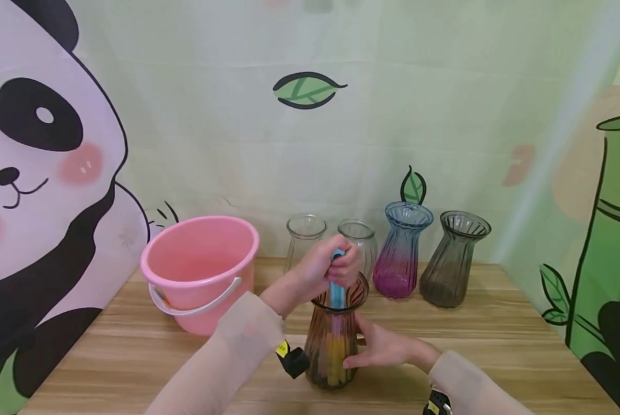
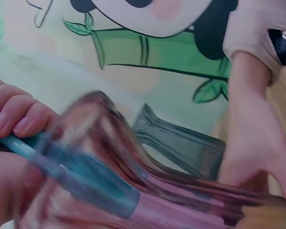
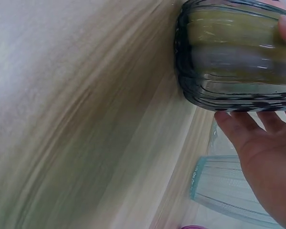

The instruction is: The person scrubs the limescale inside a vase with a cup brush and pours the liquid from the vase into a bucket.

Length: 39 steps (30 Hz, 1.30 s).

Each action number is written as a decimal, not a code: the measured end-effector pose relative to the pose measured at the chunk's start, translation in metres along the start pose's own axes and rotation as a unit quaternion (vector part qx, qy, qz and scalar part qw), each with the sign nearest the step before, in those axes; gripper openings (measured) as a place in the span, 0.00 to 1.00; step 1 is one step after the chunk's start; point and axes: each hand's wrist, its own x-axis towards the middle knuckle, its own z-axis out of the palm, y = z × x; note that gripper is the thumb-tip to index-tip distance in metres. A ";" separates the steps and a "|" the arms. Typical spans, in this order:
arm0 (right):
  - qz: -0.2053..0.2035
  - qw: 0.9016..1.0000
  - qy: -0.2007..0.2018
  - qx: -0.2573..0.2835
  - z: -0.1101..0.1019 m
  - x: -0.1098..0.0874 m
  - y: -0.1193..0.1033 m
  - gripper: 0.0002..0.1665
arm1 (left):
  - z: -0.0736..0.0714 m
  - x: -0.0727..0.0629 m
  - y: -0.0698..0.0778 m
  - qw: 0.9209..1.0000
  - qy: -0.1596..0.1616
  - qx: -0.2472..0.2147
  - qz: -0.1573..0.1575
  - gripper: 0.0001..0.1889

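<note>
A reddish-brown ribbed glass vase (image 1: 316, 346) with a flared rim stands near the front of the wooden table. From above, my left hand (image 1: 326, 266) grips the blue handle of a bottle brush (image 1: 337, 295), which reaches down through the vase's mouth. Through the glass, the brush's pink middle part (image 2: 174, 207) and yellow head (image 1: 336, 356) show, the head low in the vase. My right hand (image 1: 385, 346) holds the vase at its lower right side, thumb in front and fingers behind. Where the brush head meets the glass is hard to make out.
A pink bucket (image 1: 201, 276) with a white handle stands at the left. Behind the vase are two clear glass vases (image 1: 306, 227) (image 1: 369, 248); right of them, a blue-and-purple vase (image 1: 398, 259) and a grey one (image 1: 447, 268). A printed cloth (image 1: 211, 115) hangs behind the table.
</note>
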 end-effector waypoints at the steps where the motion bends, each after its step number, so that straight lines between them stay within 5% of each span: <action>1: 0.001 1.000 0.001 0.003 0.000 0.000 0.000 0.47 | 0.000 0.000 0.003 1.000 0.007 -0.002 -0.001 0.18; 6: 0.003 1.000 0.012 0.009 0.002 0.000 -0.001 0.50 | 0.003 0.004 0.034 0.999 0.030 -0.011 0.003 0.18; 11: 0.016 0.999 0.018 0.030 0.003 -0.001 -0.003 0.52 | 0.008 0.009 0.070 0.999 0.037 0.002 0.040 0.19; 16: 0.016 0.999 0.025 0.036 0.005 -0.001 -0.003 0.53 | 0.012 0.009 0.084 0.998 0.031 0.006 0.049 0.18; 22: -0.005 1.000 0.026 0.008 0.005 -0.001 -0.001 0.54 | 0.011 0.008 0.073 0.998 0.030 0.003 0.046 0.19; 32: 0.011 0.999 0.032 0.030 0.006 -0.001 0.001 0.54 | 0.002 0.003 0.012 0.999 0.032 0.001 -0.012 0.17; 39: 0.007 1.000 0.020 0.023 0.005 -0.002 0.001 0.54 | -0.004 0.004 -0.004 1.000 0.010 0.004 -0.024 0.16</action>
